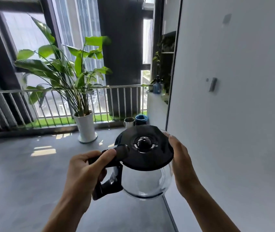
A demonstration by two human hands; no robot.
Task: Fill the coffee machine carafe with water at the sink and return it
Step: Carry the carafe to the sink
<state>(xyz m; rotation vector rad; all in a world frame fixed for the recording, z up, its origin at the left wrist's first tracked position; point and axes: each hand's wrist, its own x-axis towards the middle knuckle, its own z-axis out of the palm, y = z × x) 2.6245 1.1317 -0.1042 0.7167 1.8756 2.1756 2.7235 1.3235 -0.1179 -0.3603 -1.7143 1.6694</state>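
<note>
A glass carafe (pixel 146 180) with a black lid (pixel 144 147) and black handle hangs in the air in front of me, above a grey floor. My left hand (pixel 84 171) is wrapped around the handle, thumb resting on the lid's hinge tab. My right hand (pixel 181 162) presses against the carafe's right side, fingertips at the lid's rim. The lid is down. The glass body looks see-through with no water level that I can make out. No sink or coffee machine shows in this view.
A tall potted plant (pixel 85 129) in a white pot stands ahead on the floor by a metal railing (pixel 125 97). A steel bin (pixel 129 122) and a blue bin (pixel 141 119) sit by the white wall (pixel 234 106) on my right.
</note>
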